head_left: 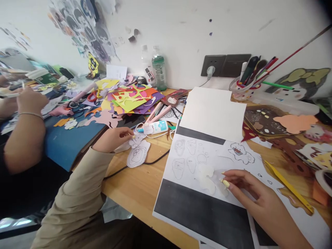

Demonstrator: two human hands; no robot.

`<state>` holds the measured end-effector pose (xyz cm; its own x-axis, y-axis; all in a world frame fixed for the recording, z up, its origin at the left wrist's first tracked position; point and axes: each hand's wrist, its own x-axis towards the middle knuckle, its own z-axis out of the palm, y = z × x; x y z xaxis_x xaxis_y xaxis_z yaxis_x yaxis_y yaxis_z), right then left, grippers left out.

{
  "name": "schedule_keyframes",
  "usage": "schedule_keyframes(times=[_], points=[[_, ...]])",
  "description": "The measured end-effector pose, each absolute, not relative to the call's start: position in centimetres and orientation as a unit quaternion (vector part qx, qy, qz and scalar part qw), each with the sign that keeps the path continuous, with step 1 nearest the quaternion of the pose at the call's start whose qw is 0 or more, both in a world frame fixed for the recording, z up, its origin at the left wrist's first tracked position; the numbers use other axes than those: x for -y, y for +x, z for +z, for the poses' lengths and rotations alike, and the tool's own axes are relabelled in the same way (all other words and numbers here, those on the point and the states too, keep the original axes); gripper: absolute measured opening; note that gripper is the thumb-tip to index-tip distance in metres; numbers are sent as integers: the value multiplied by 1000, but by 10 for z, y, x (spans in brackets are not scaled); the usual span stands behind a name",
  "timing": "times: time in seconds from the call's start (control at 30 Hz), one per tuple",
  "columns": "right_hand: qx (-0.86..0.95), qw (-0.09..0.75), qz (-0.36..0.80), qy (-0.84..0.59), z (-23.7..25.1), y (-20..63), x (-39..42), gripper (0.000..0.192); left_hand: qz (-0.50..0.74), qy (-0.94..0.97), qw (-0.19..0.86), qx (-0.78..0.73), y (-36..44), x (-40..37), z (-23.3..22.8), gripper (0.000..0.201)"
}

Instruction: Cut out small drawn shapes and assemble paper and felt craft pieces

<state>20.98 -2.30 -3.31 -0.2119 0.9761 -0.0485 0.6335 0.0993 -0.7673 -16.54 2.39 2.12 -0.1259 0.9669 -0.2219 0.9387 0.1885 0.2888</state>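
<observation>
The right hand (250, 188) is resting on the printed sheet (207, 155), its fingertips pressing a pale cut-out shape (207, 178) flat against the sheet, fingers loosely curled and gripping nothing. The left hand (114, 138) is lying half-closed at the desk edge, fingertips touching a paper cut-out (138, 154) beside a glue bottle (155, 127). A co-worker's arm (23, 138) is showing at far left.

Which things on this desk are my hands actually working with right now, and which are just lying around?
In hand:
- right hand pressing white cut-out pieces on the printed sheet
- left hand touching the outlined paper cut-out

Lying about:
- glue bottle
- coloured paper scraps
- yellow stick
- pen cup
- green bottle
</observation>
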Motion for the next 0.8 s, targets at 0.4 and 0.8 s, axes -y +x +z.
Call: schedule_keyframes(times=[0.4, 0.8], points=[[721, 254, 282, -579, -13, 221, 19, 13, -34, 661, 200, -722, -150, -29, 28, 29], [820, 152, 246, -494, -19, 216, 23, 17, -137, 703, 59, -695, -163, -34, 8, 29]])
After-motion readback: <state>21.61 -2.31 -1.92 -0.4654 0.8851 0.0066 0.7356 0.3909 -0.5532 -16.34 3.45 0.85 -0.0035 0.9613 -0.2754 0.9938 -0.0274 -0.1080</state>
